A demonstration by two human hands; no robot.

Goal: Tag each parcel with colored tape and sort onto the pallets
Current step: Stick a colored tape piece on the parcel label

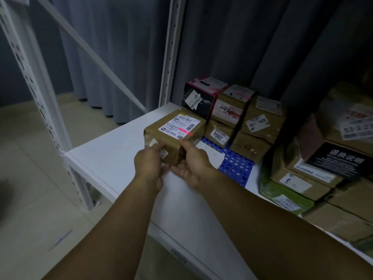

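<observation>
A brown cardboard parcel [174,132] with a white shipping label and a strip of pink tape [185,131] on top rests on the white shelf [113,158], at the left edge of a blue perforated pallet [236,164]. My left hand [150,161] grips its near left face. My right hand [192,160] grips its near right face. Behind it on the pallet stand several stacked parcels [232,110], some with pink tape.
A pile of larger brown boxes [323,162] and a green bag [282,195] fills the shelf's right side. White rack uprights [171,51] and a diagonal brace stand at left. Grey curtains hang behind. Tiled floor lies below left.
</observation>
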